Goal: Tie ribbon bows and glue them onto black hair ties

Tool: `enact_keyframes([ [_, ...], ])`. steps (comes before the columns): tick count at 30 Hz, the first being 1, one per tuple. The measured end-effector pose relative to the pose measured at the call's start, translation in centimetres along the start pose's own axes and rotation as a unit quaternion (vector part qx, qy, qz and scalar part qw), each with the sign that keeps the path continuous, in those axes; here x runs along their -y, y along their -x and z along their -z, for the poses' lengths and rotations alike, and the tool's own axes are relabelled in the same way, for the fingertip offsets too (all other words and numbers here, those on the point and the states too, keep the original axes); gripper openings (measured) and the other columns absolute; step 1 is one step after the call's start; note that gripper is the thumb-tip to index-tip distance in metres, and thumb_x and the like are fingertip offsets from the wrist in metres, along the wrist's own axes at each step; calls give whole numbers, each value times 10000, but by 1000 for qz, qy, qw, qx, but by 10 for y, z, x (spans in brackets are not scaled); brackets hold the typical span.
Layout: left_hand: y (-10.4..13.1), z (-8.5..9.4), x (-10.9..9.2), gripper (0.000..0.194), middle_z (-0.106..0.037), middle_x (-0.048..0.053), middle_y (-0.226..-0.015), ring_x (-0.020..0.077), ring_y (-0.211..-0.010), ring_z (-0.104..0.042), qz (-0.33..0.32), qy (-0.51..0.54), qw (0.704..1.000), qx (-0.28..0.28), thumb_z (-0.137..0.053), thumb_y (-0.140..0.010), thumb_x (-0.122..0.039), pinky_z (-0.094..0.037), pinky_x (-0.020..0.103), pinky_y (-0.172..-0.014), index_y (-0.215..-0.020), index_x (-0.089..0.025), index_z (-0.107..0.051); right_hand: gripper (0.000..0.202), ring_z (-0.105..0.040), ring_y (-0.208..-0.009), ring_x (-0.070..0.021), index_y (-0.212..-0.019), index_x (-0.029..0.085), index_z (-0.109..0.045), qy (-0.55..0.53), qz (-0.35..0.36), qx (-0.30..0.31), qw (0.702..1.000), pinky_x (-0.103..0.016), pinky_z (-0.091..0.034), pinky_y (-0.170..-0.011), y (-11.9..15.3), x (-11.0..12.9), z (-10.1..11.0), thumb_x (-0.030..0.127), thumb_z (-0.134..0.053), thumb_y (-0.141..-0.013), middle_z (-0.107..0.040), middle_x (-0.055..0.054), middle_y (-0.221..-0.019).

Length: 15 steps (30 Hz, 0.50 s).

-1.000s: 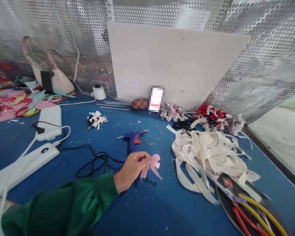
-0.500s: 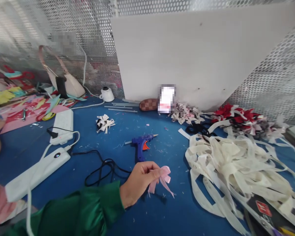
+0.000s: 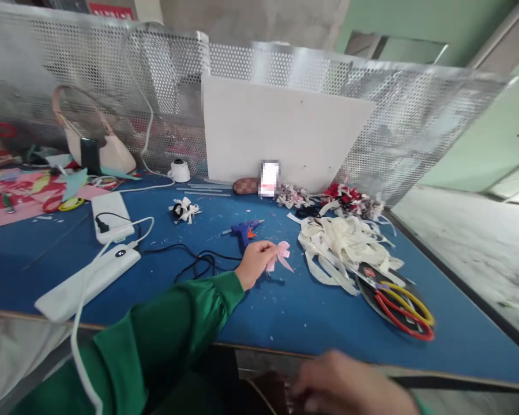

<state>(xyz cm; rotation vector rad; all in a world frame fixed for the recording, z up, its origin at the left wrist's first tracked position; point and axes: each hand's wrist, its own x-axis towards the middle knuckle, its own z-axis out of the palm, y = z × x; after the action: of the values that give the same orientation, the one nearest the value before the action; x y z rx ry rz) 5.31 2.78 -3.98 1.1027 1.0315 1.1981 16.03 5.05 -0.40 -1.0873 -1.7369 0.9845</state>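
Note:
Between the thumb and fingers of my left hand (image 3: 256, 263) is a small pink ribbon bow (image 3: 282, 251), its tails hanging just above the blue table (image 3: 263, 317). Right behind this hand lies a blue hot glue gun (image 3: 242, 229) with an orange trigger. My right hand (image 3: 337, 380) is at the bottom, in front of the table's near edge, smeared by motion; its fingers cannot be made out. To the right of the bow is a tangled heap of cream ribbon (image 3: 343, 236). Scissors (image 3: 404, 311) with red and yellow handles rest on a dark disc beside it.
Two white power strips (image 3: 90, 282) with cables lie left. A black-and-white bow bundle (image 3: 185, 210), clear glue sticks (image 3: 205, 190) and a lit phone (image 3: 269, 177) are farther back. Red and white bows (image 3: 346, 199) are piled right of the phone. A handbag (image 3: 112, 153) stands back left.
The view has tilted up and drawn back, so the table's near edge and the full scissors now show. My right hand has come into view at the bottom. My left hand still pinches the bow.

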Motion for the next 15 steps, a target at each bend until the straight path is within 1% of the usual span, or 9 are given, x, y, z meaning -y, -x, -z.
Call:
enact_keyframes([
  [1,-1,1,-1,476,-466,-43,-481,71,-442,-364,-10,-9,1000,-1,-766,-673,-603,-262,247,-478,-656,-141,-651,458,-676,-839,-209,-1000,181,-720,1,-4,-9,1000,-296,-529,-681,0,1,4,596,-695,-808,-719,-55,-914],
  [3,-3,3,-5,478,-451,-47,-486,72,-455,-350,-31,-33,999,0,-762,-667,-604,-235,246,-469,-661,-136,-662,517,-645,-688,-186,-849,189,-726,-2,-12,-28,1000,-269,-459,-575,-2,-1,12,685,-714,-703,-674,-23,-682],
  [5,-7,8,-8,473,-454,-45,-503,77,-471,-348,-55,-64,996,-2,-725,-703,-603,-230,245,-472,-696,-132,-684,545,-595,-596,-162,-775,192,-704,-15,-23,-46,999,-263,-418,-537,-7,-7,16,727,-697,-672,-603,4,-561],
  [9,-16,18,-11,384,-503,-28,-548,90,-519,-383,-95,-151,984,-31,-686,-748,-518,-247,241,-499,-700,-137,-688,551,-505,-534,-129,-693,187,-664,-54,-62,-65,994,-262,-383,-530,-14,-25,14,737,-654,-702,-540,20,-525],
  [12,-21,22,-8,354,-488,-30,-538,94,-520,-374,-98,-197,975,-35,-657,-770,-485,-242,245,-503,-679,-144,-680,476,-462,-541,-117,-653,190,-641,-69,-46,-83,993,-263,-367,-549,-9,-37,10,657,-663,-744,-517,29,-539],
  [15,-23,22,-5,356,-479,-28,-534,96,-519,-372,-95,-210,973,-28,-638,-782,-480,-238,247,-503,-656,-148,-664,385,-490,-575,-128,-665,201,-625,-108,-33,-83,990,-270,-397,-585,-2,-46,10,569,-668,-772,-562,21,-589],
])
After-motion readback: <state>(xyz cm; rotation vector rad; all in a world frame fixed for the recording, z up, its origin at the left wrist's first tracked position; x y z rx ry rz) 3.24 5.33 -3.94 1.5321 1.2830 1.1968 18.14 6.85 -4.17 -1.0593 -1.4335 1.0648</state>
